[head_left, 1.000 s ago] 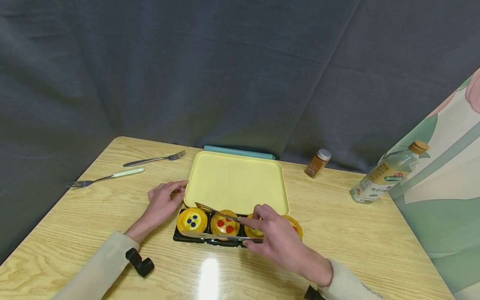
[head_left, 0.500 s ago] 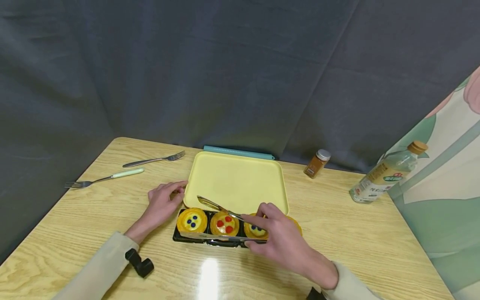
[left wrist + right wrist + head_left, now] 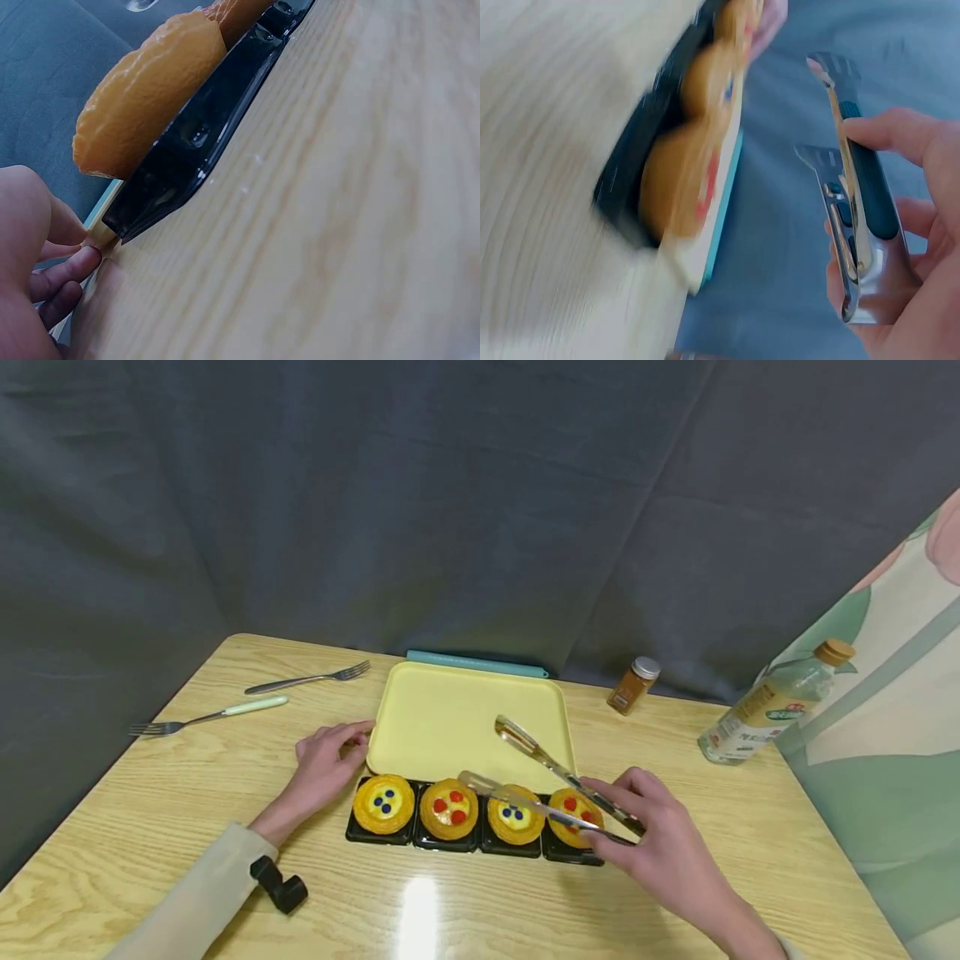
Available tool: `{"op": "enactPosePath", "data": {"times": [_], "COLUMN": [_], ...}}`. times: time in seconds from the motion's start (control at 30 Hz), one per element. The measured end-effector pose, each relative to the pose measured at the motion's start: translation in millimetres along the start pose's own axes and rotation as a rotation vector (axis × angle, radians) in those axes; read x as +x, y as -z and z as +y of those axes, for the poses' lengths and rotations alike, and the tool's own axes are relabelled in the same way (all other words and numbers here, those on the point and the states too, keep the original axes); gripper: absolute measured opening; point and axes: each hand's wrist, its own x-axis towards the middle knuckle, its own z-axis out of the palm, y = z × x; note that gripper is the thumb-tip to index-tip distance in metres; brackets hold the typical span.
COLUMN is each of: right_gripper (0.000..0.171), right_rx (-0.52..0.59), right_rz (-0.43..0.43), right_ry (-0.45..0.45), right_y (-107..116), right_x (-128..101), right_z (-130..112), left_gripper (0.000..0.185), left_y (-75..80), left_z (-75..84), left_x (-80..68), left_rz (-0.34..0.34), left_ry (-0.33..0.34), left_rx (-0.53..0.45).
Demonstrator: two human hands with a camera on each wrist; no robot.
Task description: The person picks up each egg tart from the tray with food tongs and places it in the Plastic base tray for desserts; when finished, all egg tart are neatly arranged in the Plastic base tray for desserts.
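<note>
My left hand (image 3: 327, 770) pinches the left edge of a yellow tray (image 3: 468, 718); the left wrist view shows the fingertips at its corner. Metal tongs (image 3: 549, 763) with dark green grips (image 3: 871, 184) are in my right hand (image 3: 660, 835), their jaws apart and nothing between them. They hang over the right part of a black sectioned container (image 3: 448, 843) along the tray's near side. Several egg tarts sit in it in a row: a blue-dotted tart (image 3: 384, 806), a red-dotted tart (image 3: 449, 810), another blue-dotted one and another red-dotted one.
Two forks lie at the left, a plain fork (image 3: 307, 679) and a green-handled fork (image 3: 210, 716). A teal bar (image 3: 477, 664) lies behind the tray. A spice jar (image 3: 633, 686) and a tilted bottle (image 3: 776, 706) are at the right, before a dark curtain (image 3: 420, 502).
My right hand has drawn the tongs to the right and slightly up from over the left and middle tarts, leaving the whole row more visible. My left hand has stayed on the tray edge.
</note>
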Motion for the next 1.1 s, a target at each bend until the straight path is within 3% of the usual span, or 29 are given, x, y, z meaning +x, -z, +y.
{"op": "enactPosePath", "data": {"times": [0.23, 0.33, 0.5, 0.67, 1.1], "right_gripper": [0.048, 0.047, 0.047, 0.049, 0.048], "right_rx": [-0.052, -0.096, -0.174, -0.21, -0.285], "right_rz": [0.059, 0.065, 0.082, 0.044, -0.041], "right_ry": [-0.181, -0.202, -0.203, -0.201, -0.057], "right_y": [30.0, 36.4, 36.5, 32.0, 31.8], "right_x": [-19.4, -25.7, -31.2, -33.5, -33.1], "right_z": [51.9, 73.1, 104.2, 125.7, 151.3], "left_gripper": [0.036, 0.036, 0.035, 0.035, 0.036], "left_y": [1.8, 3.5, 4.8, 2.9, 0.4], "left_z": [-2.6, -2.2, -1.9, -1.3, -0.5], "left_x": [-1.2, -1.5, -1.2, -1.3, 0.3], "left_rz": [-0.004, -0.003, 0.006, 0.008, 0.002], "left_ry": [0.017, 0.018, 0.017, 0.017, 0.005], "left_rx": [0.001, -0.003, -0.003, -0.002, -0.005]}}
